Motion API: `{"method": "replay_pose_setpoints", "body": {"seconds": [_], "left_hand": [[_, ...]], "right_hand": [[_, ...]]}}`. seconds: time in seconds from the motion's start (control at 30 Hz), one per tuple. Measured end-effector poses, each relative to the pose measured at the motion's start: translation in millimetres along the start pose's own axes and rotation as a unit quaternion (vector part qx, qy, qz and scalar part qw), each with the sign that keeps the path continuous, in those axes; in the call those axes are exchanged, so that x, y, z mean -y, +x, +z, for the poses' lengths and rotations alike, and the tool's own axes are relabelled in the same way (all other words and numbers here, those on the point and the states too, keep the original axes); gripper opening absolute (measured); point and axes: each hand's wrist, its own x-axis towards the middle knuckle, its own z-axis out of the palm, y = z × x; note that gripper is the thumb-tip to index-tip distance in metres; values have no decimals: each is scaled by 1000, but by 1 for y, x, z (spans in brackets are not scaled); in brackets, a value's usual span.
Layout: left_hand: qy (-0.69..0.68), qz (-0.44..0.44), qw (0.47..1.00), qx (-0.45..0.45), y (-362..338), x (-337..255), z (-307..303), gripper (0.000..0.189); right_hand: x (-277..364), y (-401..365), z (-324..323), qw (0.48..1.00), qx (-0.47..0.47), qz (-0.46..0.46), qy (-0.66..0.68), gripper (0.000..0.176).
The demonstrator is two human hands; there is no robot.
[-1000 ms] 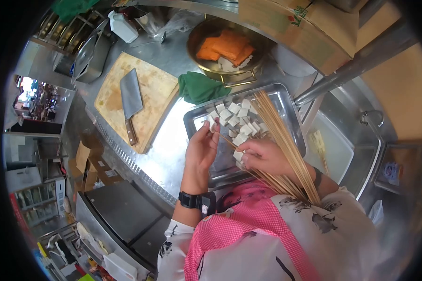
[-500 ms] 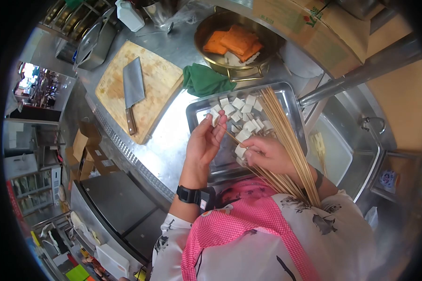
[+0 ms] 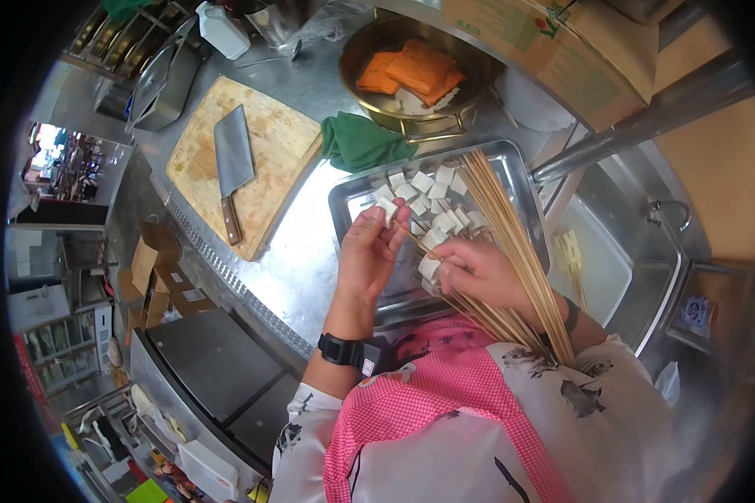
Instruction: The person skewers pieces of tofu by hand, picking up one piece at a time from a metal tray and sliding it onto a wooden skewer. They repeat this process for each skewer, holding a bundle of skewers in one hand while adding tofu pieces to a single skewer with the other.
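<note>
My left hand [image 3: 372, 250] pinches a white cube [image 3: 387, 208] over the left part of a metal tray [image 3: 337, 205]. My right hand [image 3: 481, 272] holds a thin wooden skewer, its tip pointing at that cube; whether it has pierced it I cannot tell. More white cubes [image 3: 439, 186] lie loose in the tray, and one [image 3: 429, 268] shows beside my right fingers. A bundle of long skewers [image 3: 507, 222] slants across the tray's right side, and further skewers [image 3: 499, 325] fan out below my right hand.
A cleaver [image 3: 234, 151] lies on a wooden board [image 3: 189, 168] at the left. Behind the tray are a green cloth [image 3: 361, 141] and a brass pan [image 3: 352, 84] with orange slabs [image 3: 415, 69]. At the right are a metal pole [image 3: 646, 121] and a sink [image 3: 604, 277].
The cube in my left fingers and the skewer in my right hand are closer together. The whole view has shifted slightly.
</note>
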Motion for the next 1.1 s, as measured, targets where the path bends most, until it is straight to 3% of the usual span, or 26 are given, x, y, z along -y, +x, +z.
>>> {"method": "replay_pose_setpoints", "body": {"seconds": [0.33, 0.7, 0.9, 1.0, 1.1], "left_hand": [[85, -42, 994, 63, -14, 20, 9, 14], [117, -24, 991, 58, -17, 20, 9, 17], [224, -33, 974, 31, -16, 15, 6, 19], [316, -30, 948, 9, -11, 25, 16, 22], [339, -49, 937, 73, 7, 33, 24, 27]], "right_hand": [[1, 1, -1, 1000, -4, -6, 18, 20], [3, 0, 0, 999, -22, 11, 37, 23], [38, 3, -11, 944, -126, -208, -225, 28], [34, 4, -14, 923, -24, -310, -226, 24], [23, 0, -18, 934, 18, -250, -256, 15]]}}
